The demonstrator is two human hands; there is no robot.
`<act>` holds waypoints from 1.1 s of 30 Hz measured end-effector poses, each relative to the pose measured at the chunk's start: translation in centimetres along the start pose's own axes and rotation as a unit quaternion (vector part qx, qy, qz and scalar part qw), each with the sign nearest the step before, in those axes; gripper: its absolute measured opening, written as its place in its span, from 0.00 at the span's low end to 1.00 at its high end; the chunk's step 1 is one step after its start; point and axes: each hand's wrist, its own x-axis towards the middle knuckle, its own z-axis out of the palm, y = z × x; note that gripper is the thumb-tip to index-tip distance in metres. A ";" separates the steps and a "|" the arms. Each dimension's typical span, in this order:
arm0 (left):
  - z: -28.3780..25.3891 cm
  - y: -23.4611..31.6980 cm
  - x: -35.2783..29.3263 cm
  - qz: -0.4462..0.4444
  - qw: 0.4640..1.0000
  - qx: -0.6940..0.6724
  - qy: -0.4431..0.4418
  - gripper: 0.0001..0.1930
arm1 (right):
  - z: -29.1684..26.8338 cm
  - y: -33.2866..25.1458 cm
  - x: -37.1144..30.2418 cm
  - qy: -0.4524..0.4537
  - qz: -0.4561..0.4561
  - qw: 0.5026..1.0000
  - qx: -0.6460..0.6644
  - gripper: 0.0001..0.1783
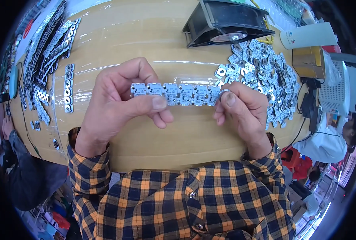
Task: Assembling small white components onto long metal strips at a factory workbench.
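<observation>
A strip of small white circuit boards [185, 94] is held level above the table, between my two hands. My left hand [118, 102] pinches its left part, with the thumb lying over the front of the boards. At the right end, my right hand [246, 104] has its thumb and fingers closed. A small round silvery piece [224, 93] shows between that thumb and forefinger, touching or just over the strip's last board. The fingers hide how it meets the board.
Loose small boards lie in a heap [262, 76] on the right. Strips of joined boards [46, 44] are stacked at left, with one single strip [69, 88] nearer. A black fan [226, 22] stands at the back. Another person's sleeve [30, 172] shows at left.
</observation>
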 end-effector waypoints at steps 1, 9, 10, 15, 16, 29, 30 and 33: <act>0.2 0.1 0.0 -0.005 1.000 -0.008 0.030 0.08 | -0.2 -0.1 0.0 0.002 -0.009 1.000 -0.006 0.18; 0.4 0.2 0.0 -0.008 1.000 -0.006 0.024 0.08 | -0.2 -0.2 -0.2 -0.004 -0.048 0.998 -0.039 0.18; 0.4 0.2 0.0 -0.009 1.000 -0.004 0.026 0.08 | -0.3 -0.2 -0.2 0.013 -0.041 0.997 -0.059 0.18; 0.4 0.1 0.0 -0.014 1.000 -0.001 0.017 0.08 | -0.2 0.4 0.1 -0.011 -0.070 0.996 -0.050 0.17; 0.3 0.1 -0.1 -0.023 1.000 -0.002 0.006 0.08 | -0.2 0.5 0.2 -0.029 -0.087 0.994 -0.053 0.17; 1.5 -0.6 -0.3 -0.078 0.971 0.203 -0.097 0.07 | 0.0 1.4 0.9 -0.127 -0.138 0.958 -0.217 0.12; 1.5 -1.3 -0.2 -0.045 0.975 0.200 -0.081 0.06 | 0.3 1.7 0.9 -0.099 -0.174 0.952 -0.230 0.11; 1.6 -1.7 -0.2 0.011 0.976 0.206 -0.074 0.05 | 0.5 1.3 0.8 -0.088 -0.156 0.964 -0.199 0.12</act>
